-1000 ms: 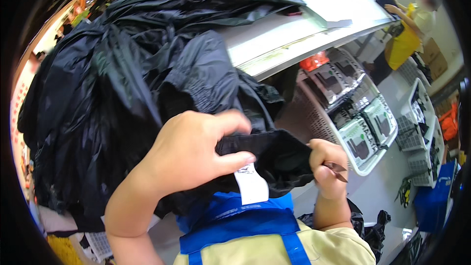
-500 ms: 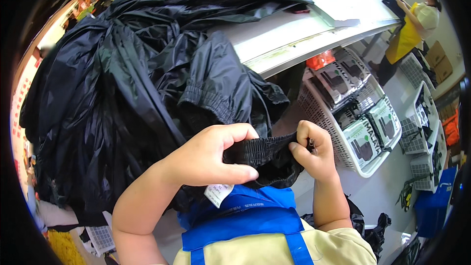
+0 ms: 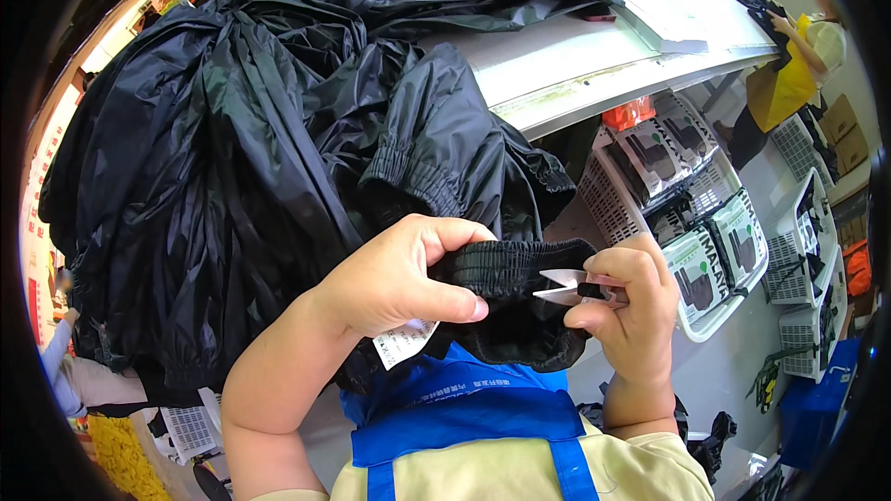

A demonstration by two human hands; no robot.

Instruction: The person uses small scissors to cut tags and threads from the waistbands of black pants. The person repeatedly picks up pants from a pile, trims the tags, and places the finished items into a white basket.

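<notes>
Worktable (image 3: 594,65): white top, its near edge running from the centre out to the right, the left half buried under a heap of black garments (image 3: 232,130) in shiny, crinkled fabric that spills over that edge. A flat white sheet (image 3: 677,19) lies toward the far right corner.

Left hand (image 3: 394,283) is closed on a black elastic cuff (image 3: 506,269), thumb pressing the ribbed band from below, fingers curled over the top. A white label (image 3: 404,343) hangs just under this hand. The cuff is held off the table, in front of the near edge and above a blue apron (image 3: 464,408).

Right hand (image 3: 626,301) grips small thread snips (image 3: 566,288), fingers wrapped tight about the handle; the pale blades touch the right end of the cuff.

Below the table's right edge stand white wire baskets (image 3: 705,250) with packaged goods. More baskets sit on the floor to the right. A person in yellow (image 3: 789,83) stands beyond the far right corner.
</notes>
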